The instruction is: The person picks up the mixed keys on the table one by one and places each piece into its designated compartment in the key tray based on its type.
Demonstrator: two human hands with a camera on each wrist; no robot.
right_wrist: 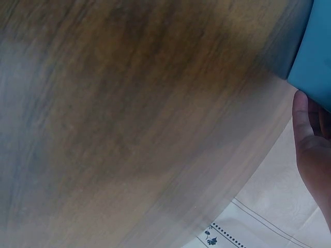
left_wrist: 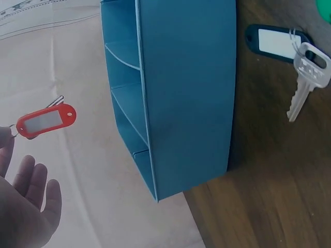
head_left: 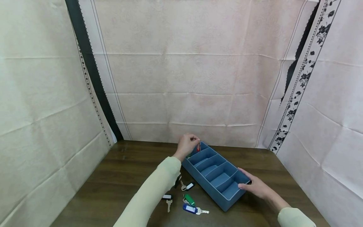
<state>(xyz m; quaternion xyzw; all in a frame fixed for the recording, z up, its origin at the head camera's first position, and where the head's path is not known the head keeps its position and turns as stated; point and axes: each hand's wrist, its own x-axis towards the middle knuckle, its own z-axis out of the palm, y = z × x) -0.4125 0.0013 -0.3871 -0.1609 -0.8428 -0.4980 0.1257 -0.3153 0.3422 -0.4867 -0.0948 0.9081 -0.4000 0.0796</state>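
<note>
My left hand [head_left: 187,147] is at the far end of a blue compartment tray [head_left: 202,188]. Between thumb and finger it pinches the ring of a red key tag [left_wrist: 46,122], which hangs over the tray's far compartment in the head view. A metal piece shows behind the tag; the left wrist view hides most of it. My right hand [head_left: 257,188] grips the tray's near right end, its thumb and fingers spread around the corner. Something green shows in the far compartment, mostly covered by the left hand.
Left of the tray, on the brown wooden table [head_left: 124,183], lie a blue-tagged key [head_left: 195,209], a green key tag [head_left: 188,200] and several black-tagged keys [head_left: 187,186], some partly behind the left sleeve. Pale cloth [head_left: 181,75] hangs around the table's back and sides.
</note>
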